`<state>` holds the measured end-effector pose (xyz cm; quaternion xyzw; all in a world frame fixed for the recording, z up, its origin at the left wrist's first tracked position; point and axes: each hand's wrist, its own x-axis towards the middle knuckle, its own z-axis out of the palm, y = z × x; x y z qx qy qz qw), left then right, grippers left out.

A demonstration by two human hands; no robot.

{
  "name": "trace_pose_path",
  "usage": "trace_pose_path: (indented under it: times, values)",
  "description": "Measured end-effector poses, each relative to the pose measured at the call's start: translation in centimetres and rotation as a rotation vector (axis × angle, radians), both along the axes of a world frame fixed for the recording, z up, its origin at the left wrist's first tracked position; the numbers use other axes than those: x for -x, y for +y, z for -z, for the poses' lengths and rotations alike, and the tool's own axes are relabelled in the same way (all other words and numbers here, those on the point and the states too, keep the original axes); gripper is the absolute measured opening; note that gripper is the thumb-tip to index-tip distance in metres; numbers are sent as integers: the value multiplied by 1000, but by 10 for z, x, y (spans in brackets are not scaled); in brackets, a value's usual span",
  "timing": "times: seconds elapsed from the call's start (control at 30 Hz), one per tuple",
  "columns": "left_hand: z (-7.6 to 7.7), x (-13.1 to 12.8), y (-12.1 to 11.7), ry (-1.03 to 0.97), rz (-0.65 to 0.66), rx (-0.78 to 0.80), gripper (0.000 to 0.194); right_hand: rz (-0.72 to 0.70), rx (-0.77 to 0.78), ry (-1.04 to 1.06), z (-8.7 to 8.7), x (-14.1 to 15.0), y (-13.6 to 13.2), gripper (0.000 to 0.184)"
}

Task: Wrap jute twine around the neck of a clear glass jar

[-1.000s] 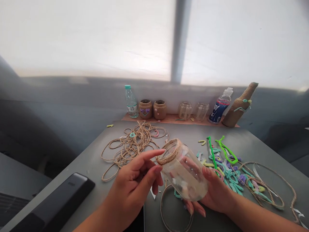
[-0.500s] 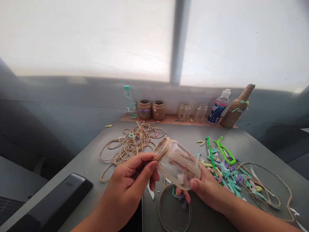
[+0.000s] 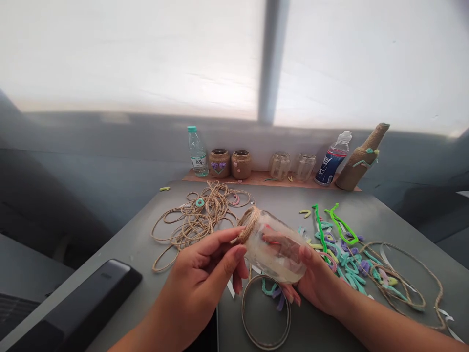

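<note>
A clear glass jar (image 3: 280, 252) is tilted over the table, its mouth up and to the left, with brown twine (image 3: 250, 226) wound round its neck. My right hand (image 3: 322, 278) grips the jar near its base, thumb on the upper side and fingers behind and beneath. At the neck, the bent fingers of my left hand (image 3: 212, 269) close on the twine; the exact pinch is partly hidden. Below the jar lies a ring-shaped roll of tape (image 3: 244, 313) with pipe-cleaner bits beside it.
Loose twine (image 3: 210, 215) heaps at left, behind a black box-like object (image 3: 95, 298). Colourful pipe-cleaner pieces (image 3: 348, 259) and more twine lie at right. Along the back stand a water bottle (image 3: 198, 154), twine-wrapped jars (image 3: 241, 165), clear jars (image 3: 280, 166), a blue-labelled bottle (image 3: 331, 161) and a twine-wrapped bottle (image 3: 353, 171).
The jar has turned a little in my hands. My right thumb has moved up along its side, and my left thumb has shifted slightly off the rim.
</note>
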<state>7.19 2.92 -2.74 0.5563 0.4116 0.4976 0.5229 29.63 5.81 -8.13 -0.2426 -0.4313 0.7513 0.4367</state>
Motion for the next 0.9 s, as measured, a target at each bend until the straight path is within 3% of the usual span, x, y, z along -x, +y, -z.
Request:
trace_pose_path:
  times: [0.2, 0.43, 0.77, 0.9]
  values:
    - [-4, 1, 0, 35, -23, 44, 28, 14, 4, -15, -3, 2, 1, 62]
    - [-3, 5, 7, 56, 67, 116, 22, 23, 48, 23, -2, 0, 0, 63]
    - [-1, 4, 4, 2, 44, 62, 16, -127, 117, 19, 0, -1, 6, 79]
    - [-1, 3, 4, -5, 34, 27, 16, -123, 143, 19, -2, -1, 7, 79]
